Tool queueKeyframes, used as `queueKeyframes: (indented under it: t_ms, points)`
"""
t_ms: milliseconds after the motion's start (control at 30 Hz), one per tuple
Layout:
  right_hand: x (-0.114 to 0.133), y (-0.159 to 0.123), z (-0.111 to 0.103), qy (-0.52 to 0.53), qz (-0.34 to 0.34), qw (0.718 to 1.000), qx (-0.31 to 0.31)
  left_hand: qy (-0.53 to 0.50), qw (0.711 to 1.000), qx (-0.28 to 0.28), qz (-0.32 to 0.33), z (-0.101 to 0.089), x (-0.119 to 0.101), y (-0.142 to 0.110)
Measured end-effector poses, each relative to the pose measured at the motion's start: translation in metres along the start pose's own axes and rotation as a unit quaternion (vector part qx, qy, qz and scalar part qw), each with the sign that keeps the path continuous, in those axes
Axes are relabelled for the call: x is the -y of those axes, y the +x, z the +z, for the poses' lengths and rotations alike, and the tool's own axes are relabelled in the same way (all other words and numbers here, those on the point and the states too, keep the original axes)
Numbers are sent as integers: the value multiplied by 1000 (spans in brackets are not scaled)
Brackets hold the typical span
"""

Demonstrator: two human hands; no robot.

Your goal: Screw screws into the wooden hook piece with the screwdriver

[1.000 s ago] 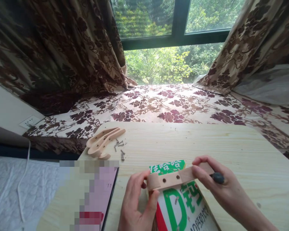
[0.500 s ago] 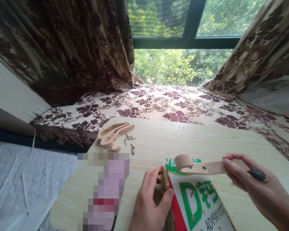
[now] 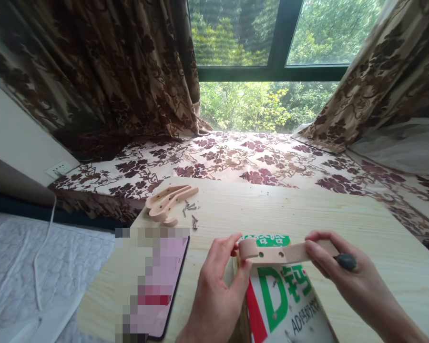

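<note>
A pale wooden hook point(image 3: 271, 253) with a curled end and two screw holes lies crosswise above a printed carton point(image 3: 286, 305) in white, green and red. My right hand point(image 3: 343, 262) pinches the hook's straight end. A dark rounded piece point(image 3: 346, 261), perhaps a tool's handle end, pokes out by that hand; the rest of it is hidden. At the carton's left edge, the thumb and fingers of my left hand point(image 3: 223, 281) close around the hook's curled end. Whether they also touch the carton is hard to see.
More wooden hooks point(image 3: 169, 202) lie at the table's far left, beside several loose screws point(image 3: 192, 209). A phone point(image 3: 164, 286), partly pixelated, rests left of my left hand. Beyond the wooden table point(image 3: 271, 205) is a flower-patterned window seat point(image 3: 236, 152).
The wooden hook has moved left with my right hand, bringing its curled end to my left hand. My left fingers have shifted from the carton's edge onto the hook.
</note>
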State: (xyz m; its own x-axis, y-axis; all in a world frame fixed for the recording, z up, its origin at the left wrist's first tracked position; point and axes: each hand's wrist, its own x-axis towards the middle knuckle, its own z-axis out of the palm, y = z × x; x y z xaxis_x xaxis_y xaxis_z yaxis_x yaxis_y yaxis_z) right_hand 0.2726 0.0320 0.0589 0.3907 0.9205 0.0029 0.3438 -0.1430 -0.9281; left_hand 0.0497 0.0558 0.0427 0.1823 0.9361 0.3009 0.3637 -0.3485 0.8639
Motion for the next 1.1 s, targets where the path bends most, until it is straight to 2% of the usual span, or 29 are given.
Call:
queueKeyframes:
  t_ms: [267, 400, 600, 767, 900, 1000, 1100]
  points:
    - [-11, 5, 4, -61, -60, 996, 21, 46, 998, 19, 23, 1, 2, 4]
    - [-12, 5, 10, -62, -82, 995, 5, 56, 998, 16, 27, 1, 8, 3]
    - [-6, 4, 21, -19, -63, 997, -27, 114, 992, -14, 58, -1, 14, 5]
    - [-6, 6, 22, -1, -69, 997, -18, 117, 993, 7, 26, -4, 14, 6]
    - [-9, 9, 19, -8, -74, 997, 0, 118, 993, -13, 23, 1, 10, 5]
    - [-15, 10, 17, -22, -67, 997, 11, 158, 986, -35, 37, 7, 4, 1]
    - [-19, 10, 17, -23, -65, 998, 10, 202, 977, -38, 57, 1, -4, -2]
